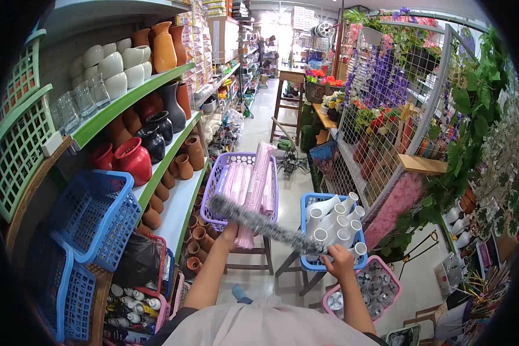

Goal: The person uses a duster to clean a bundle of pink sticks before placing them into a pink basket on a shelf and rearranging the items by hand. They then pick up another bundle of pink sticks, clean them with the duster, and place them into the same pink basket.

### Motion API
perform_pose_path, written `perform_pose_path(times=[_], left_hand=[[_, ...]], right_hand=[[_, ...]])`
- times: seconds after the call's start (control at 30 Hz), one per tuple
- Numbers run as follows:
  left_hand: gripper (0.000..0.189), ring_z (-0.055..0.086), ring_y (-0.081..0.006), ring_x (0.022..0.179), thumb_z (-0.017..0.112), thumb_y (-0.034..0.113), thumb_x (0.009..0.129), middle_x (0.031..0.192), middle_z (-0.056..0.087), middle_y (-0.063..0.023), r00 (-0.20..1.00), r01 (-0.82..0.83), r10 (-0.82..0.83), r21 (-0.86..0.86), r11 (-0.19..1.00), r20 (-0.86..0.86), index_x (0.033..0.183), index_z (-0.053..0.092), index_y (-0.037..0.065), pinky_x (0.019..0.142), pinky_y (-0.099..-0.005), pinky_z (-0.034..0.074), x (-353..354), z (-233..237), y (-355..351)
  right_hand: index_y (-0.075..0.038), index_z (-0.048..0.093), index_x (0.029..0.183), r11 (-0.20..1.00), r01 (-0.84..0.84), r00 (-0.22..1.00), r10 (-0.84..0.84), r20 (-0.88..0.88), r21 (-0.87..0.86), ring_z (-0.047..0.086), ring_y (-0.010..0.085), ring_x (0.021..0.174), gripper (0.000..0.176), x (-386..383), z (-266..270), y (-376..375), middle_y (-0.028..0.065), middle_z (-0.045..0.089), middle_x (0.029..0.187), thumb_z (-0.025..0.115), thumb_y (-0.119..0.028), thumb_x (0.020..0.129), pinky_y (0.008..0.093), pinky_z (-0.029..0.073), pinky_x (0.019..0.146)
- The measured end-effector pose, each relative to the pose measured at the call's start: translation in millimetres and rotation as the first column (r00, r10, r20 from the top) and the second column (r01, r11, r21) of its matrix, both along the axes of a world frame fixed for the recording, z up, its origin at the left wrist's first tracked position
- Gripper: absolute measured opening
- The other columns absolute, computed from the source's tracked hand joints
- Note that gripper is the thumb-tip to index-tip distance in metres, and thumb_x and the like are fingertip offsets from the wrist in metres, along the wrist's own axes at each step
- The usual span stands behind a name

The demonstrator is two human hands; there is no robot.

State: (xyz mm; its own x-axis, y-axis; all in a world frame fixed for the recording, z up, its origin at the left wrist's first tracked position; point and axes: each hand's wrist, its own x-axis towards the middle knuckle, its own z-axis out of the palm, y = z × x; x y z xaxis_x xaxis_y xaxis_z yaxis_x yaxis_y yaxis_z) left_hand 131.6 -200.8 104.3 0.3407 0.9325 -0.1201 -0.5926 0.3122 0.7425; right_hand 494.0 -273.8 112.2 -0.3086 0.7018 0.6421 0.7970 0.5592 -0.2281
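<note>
In my right hand (338,263), closed around its handle end, is a grey fluffy duster (259,222). It slants up and left across the front of the purple basket (209,199). My left hand (229,235), partly hidden by the duster, is closed at the lower part of a shiny pink wrapped bundle (258,179), which leans upright over the basket. More pink wrapped packs (234,179) lie inside that basket, which rests on a wooden stool (260,260). Below my right hand is a blue basket (304,230) with several white vases (335,222).
Left shelves (155,199) hold clay pots, red and black vases, white bowls and glasses. Blue baskets (101,216) hang near my left. A pink basket of glass items (380,285) stands low at right. A wire rack with artificial flowers (386,86) lines the right side of the aisle (254,130).
</note>
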Motion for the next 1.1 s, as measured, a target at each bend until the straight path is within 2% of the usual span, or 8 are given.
perform_pose_path(times=[0.13,0.23,0.33,0.53,0.73,0.77,0.9,1.1], left_hand=[[0.054,0.061,-0.0233,0.101,0.035,0.051,0.099,0.103,0.059,-0.0109,0.984,0.122,-0.141,0.163,0.979,0.108,0.129,0.045,0.007,0.083,-0.0362,0.054,4.3,17.8,-2.5],[0.058,0.062,-0.0236,0.100,0.033,0.056,0.098,0.104,0.059,-0.0107,1.000,0.022,-0.019,0.160,0.987,-0.017,0.129,0.045,0.009,0.081,-0.0364,0.054,4.7,18.1,-6.0],[0.055,0.063,-0.0235,0.093,0.032,0.054,0.099,0.104,0.059,-0.0108,0.962,0.272,-0.269,0.180,0.945,-0.040,0.130,0.044,0.011,0.079,-0.0361,0.054,-13.5,-7.0,9.6],[0.056,0.064,-0.0186,0.080,0.036,0.051,0.099,0.101,0.063,-0.0081,1.000,0.021,-0.023,0.197,0.980,0.010,0.128,0.048,0.005,0.073,-0.0340,0.055,8.5,18.6,-9.4],[0.060,0.053,-0.0248,0.118,0.043,0.038,0.100,0.136,0.045,-0.0129,0.969,-0.062,0.139,0.347,0.936,-0.202,0.151,0.015,0.022,0.090,-0.0400,0.052,-1.1,-2.3,-10.9],[0.060,0.056,-0.0244,0.112,0.044,0.036,0.101,0.133,0.047,-0.0120,0.996,-0.032,0.042,0.120,0.992,-0.078,0.151,0.014,0.021,0.087,-0.0405,0.052,-3.9,-2.5,-12.6],[0.056,0.065,-0.0239,0.089,0.042,0.036,0.101,0.112,0.057,-0.0135,0.965,-0.119,0.158,0.187,0.975,-0.211,0.149,0.022,0.015,0.081,-0.0406,0.055,-7.7,17.9,-26.3],[0.048,0.060,-0.0163,0.078,0.037,0.029,0.103,0.107,0.059,-0.0075,0.914,-0.327,0.356,0.165,0.930,-0.193,0.149,0.029,0.018,0.069,-0.0302,0.053,-34.1,24.5,-26.0]], right_hand=[[-0.004,0.059,0.083,0.975,0.190,0.941,-0.214,-0.261,-0.112,0.059,0.0313,0.062,0.023,-10.7,-7.7,12.1,0.0117,0.058,0.070,0.073,-0.021,0.075,0.0392,0.046,0.055],[-0.005,0.059,0.083,0.997,0.019,0.988,-0.030,-0.150,-0.074,0.059,0.0312,0.063,0.024,-4.7,-9.6,13.0,0.0113,0.058,0.071,0.074,-0.022,0.075,0.0397,0.046,0.054],[-0.006,0.058,0.082,0.999,-0.036,0.999,0.035,-0.021,-0.026,0.058,0.0312,0.063,0.024,3.1,2.4,10.8,0.0108,0.057,0.071,0.074,-0.023,0.074,0.0406,0.045,0.053],[-0.007,0.057,0.079,0.984,0.112,0.959,-0.143,-0.244,-0.136,0.059,0.0301,0.064,0.025,-5.0,-10.7,19.9,0.0100,0.055,0.071,0.074,-0.024,0.074,0.0407,0.045,0.052],[-0.007,0.058,0.081,0.995,-0.069,0.998,0.069,-0.002,-0.077,0.059,0.0304,0.065,0.023,1.8,-4.2,28.4,0.0102,0.056,0.071,0.073,-0.022,0.073,0.0410,0.045,0.055],[-0.007,0.059,0.081,0.998,-0.006,0.999,0.003,-0.043,-0.069,0.059,0.0308,0.064,0.022,0.7,-9.2,34.4,0.0103,0.056,0.071,0.073,-0.022,0.074,0.0411,0.045,0.055],[-0.005,0.056,0.079,0.982,0.082,0.979,-0.111,-0.168,-0.172,0.058,0.0331,0.062,0.022,-24.3,-1.1,46.6,0.0123,0.058,0.069,0.071,-0.022,0.079,0.0424,0.045,0.054],[-0.005,0.057,0.080,0.983,-0.165,0.984,0.159,-0.076,-0.077,0.058,0.0339,0.062,0.023,-50.5,-3.8,70.8,0.0127,0.056,0.067,0.071,-0.023,0.079,0.0415,0.045,0.054]])
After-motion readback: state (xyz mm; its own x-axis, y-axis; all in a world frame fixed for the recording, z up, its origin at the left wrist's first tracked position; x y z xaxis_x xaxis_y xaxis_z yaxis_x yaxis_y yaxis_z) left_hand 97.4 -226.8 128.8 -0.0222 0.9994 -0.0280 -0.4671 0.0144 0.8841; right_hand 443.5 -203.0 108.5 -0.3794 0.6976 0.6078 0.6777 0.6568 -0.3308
